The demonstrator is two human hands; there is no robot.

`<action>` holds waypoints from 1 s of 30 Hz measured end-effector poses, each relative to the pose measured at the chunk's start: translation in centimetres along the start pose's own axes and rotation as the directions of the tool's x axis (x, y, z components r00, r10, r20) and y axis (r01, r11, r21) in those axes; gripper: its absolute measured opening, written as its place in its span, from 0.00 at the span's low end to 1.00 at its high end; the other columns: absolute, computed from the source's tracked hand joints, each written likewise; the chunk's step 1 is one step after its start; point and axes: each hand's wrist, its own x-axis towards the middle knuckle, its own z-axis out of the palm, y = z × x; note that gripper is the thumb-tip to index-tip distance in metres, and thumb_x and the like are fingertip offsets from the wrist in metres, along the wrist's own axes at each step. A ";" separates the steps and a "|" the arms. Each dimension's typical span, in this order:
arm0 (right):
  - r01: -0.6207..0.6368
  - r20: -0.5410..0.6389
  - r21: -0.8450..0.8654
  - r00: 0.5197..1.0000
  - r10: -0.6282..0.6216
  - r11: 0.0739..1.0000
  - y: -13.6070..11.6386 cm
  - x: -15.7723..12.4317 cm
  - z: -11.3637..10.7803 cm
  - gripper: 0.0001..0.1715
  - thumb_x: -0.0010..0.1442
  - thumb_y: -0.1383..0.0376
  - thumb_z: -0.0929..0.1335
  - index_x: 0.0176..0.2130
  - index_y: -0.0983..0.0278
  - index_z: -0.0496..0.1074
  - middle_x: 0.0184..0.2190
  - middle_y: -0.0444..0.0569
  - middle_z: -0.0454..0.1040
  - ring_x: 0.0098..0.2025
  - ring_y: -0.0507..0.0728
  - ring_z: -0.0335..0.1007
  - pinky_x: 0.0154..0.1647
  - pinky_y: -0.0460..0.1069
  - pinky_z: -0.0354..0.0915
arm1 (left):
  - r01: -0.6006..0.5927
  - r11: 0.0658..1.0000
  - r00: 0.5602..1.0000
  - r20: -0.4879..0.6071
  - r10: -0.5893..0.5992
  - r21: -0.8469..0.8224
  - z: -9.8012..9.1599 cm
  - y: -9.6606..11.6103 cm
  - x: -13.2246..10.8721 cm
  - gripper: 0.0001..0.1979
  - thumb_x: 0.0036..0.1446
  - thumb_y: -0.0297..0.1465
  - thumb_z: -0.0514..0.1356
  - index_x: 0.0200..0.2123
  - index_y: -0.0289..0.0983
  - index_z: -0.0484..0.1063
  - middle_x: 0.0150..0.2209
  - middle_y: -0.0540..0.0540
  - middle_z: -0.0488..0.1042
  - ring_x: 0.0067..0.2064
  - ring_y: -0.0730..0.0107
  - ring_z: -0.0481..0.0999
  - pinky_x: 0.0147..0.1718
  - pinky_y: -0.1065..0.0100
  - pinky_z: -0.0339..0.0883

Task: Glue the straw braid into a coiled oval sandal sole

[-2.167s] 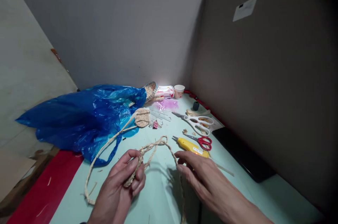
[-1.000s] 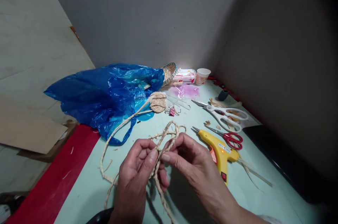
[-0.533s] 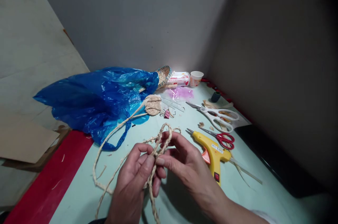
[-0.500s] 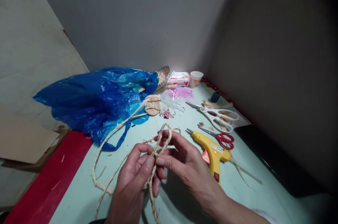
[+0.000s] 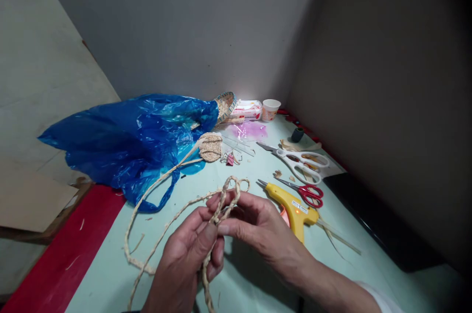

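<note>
Both hands meet over the pale green table (image 5: 258,283) and pinch one braided straw cord (image 5: 228,194). My left hand (image 5: 188,264) grips the cord from below, thumb pressed on it, with the braid hanging down past the palm. My right hand (image 5: 254,227) pinches the same cord just above, holding a folded loop that sticks up behind the fingers. The cord's long tail (image 5: 147,210) curves left across the table to a small coiled straw disc (image 5: 211,147).
A yellow glue gun (image 5: 293,207) lies just right of my right hand, with red scissors (image 5: 309,195) and white scissors (image 5: 300,160) beyond. A crumpled blue plastic bag (image 5: 129,146) fills the left. A paper cup (image 5: 270,109), a wipes pack (image 5: 249,109) and a dark slab (image 5: 376,229) sit further off.
The hands came together on the cord, my right hand moving in from the right. The loop has been folded tighter and the hands have shifted slightly right and nearer since half a second ago.
</note>
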 end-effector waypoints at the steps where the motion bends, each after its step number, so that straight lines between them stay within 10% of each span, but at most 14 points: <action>1: 0.008 0.009 -0.007 1.000 -0.008 1.000 0.0 0.0 -0.1 0.09 0.54 0.64 0.77 0.36 0.62 0.78 0.36 0.44 0.77 0.42 0.54 0.73 0.48 0.48 0.66 | 0.005 1.000 1.000 0.006 -0.005 0.007 0.0 0.1 0.0 0.20 0.46 0.40 0.73 0.38 0.36 0.73 0.24 0.54 0.66 0.23 0.82 0.58 0.23 0.78 0.51; 12: 0.030 0.116 -0.110 0.993 -0.017 0.993 -1.0 -0.2 -1.6 0.07 0.54 0.65 0.76 0.35 0.62 0.78 0.33 0.42 0.74 0.36 0.51 0.69 0.42 0.46 0.65 | 0.086 0.995 0.975 0.201 -0.092 0.041 -0.8 0.0 0.5 0.15 0.53 0.40 0.68 0.29 0.35 0.70 0.16 0.57 0.60 0.18 0.83 0.50 0.20 0.74 0.42; 30: 0.091 -0.106 -0.201 0.988 -0.114 0.975 0.0 -0.8 -0.9 0.10 0.55 0.60 0.76 0.28 0.63 0.78 0.27 0.43 0.74 0.32 0.53 0.68 0.37 0.47 0.65 | 0.133 0.991 0.972 0.190 -0.136 0.033 -0.5 -0.5 0.9 0.19 0.47 0.42 0.72 0.26 0.34 0.69 0.14 0.59 0.56 0.17 0.86 0.47 0.18 0.75 0.38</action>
